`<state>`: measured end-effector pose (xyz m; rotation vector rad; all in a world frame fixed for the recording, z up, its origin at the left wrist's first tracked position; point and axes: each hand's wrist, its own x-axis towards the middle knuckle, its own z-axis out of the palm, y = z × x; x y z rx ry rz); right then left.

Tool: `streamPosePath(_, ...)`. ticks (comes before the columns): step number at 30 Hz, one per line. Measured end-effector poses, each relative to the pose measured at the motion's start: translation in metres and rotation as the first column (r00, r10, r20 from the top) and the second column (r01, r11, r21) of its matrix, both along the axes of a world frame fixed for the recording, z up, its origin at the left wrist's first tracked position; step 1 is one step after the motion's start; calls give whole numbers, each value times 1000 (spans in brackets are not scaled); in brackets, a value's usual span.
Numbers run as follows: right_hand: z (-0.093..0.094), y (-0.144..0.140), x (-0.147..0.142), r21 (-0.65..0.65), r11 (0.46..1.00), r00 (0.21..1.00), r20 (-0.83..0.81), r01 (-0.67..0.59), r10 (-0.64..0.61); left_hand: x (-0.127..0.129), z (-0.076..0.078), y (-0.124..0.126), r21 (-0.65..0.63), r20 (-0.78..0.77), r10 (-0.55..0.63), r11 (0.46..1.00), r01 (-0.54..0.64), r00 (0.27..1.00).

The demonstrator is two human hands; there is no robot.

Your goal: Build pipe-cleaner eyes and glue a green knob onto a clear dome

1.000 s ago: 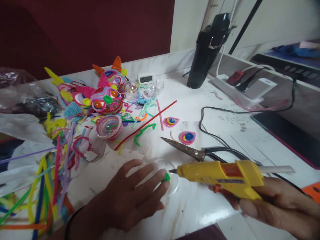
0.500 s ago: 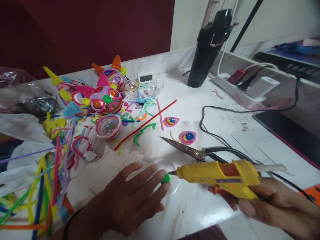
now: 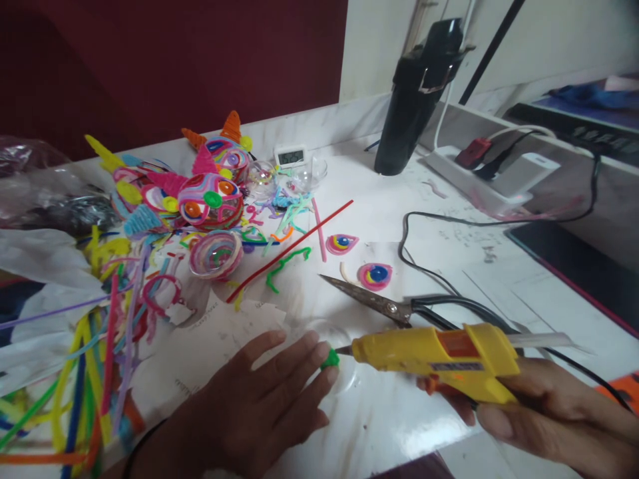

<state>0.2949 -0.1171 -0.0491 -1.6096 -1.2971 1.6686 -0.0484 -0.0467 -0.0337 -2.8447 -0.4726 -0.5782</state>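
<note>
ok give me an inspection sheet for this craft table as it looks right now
surface: white glossy table, glue marks and scraps of paper on it.
job's things: yellow glue gun, nozzle at a small green piece on a clear dome.
clutter: pipe cleaners heaped at left, colourful coiled balls, two coiled eye shapes, scissors, small digital display.
grippers: left hand flat, fingertips at the green piece; right hand grips the glue gun.
cables: black cable loops across the table; power strip with plugs.
surroundings: black bottle, dark red wall.
</note>
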Motion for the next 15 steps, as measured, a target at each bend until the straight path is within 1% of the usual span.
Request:
streamPosePath(5,5,1,-4,-34,999,1000,3,-18,18,0,-1,-1,0,-8,0,1000,0,1000)
streamPosePath(11,2,1,0,-33,999,999,31,-26,27,1,-1,-2,-4,-1,-14,1000,14,1000)
streamPosePath(15,12,1,-8,-47,999,998,61,21,-18,1,0,-2,-10,-15,20,1000,-20,1000)
